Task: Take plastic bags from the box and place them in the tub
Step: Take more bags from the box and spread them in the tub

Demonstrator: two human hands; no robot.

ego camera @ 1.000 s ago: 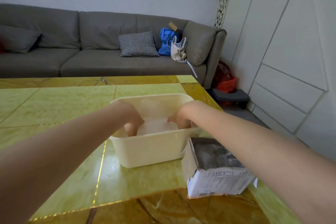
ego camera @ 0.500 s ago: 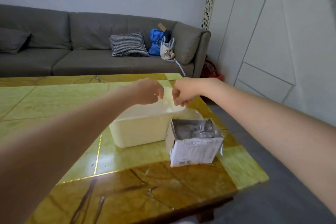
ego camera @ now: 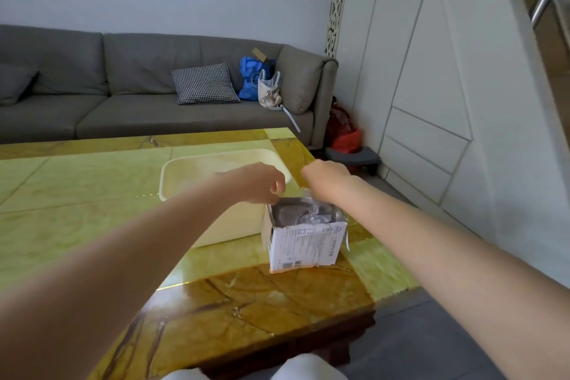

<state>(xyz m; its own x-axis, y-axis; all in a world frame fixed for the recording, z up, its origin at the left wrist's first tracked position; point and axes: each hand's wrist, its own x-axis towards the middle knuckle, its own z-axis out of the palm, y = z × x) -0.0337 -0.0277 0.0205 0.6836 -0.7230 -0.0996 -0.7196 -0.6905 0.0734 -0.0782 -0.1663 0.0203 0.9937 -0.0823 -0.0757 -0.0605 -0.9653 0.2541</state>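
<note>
Change: both hands drop from above the tub to the box's open top.
Left hand (ego camera: 262, 183): fingers curled at the box's far-left rim; grip unclear.
Right hand (ego camera: 327, 177): fingers hidden, cannot tell its hold.
Box (ego camera: 303, 237): 1, touching the tub's near-right corner, clear plastic bags (ego camera: 305, 214) inside.
Tub (ego camera: 191, 176): 1 on the table (ego camera: 77, 194), forearm crossing it.
Behind: 1 sofa (ego camera: 123, 95), 1 checked cushion (ego camera: 205, 83).

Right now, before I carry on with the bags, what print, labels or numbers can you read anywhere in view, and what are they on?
Nothing can be quoted with confidence.
White cardboard box, front face: rows of small dark print, too small and blurred to read.
Same face, lower left: two dark patches like barcodes, no digits legible.
Same face, right edge: a vertical line of larger characters, not legible.
Blue bag on the grey sofa: faint white marking, unreadable.
</note>
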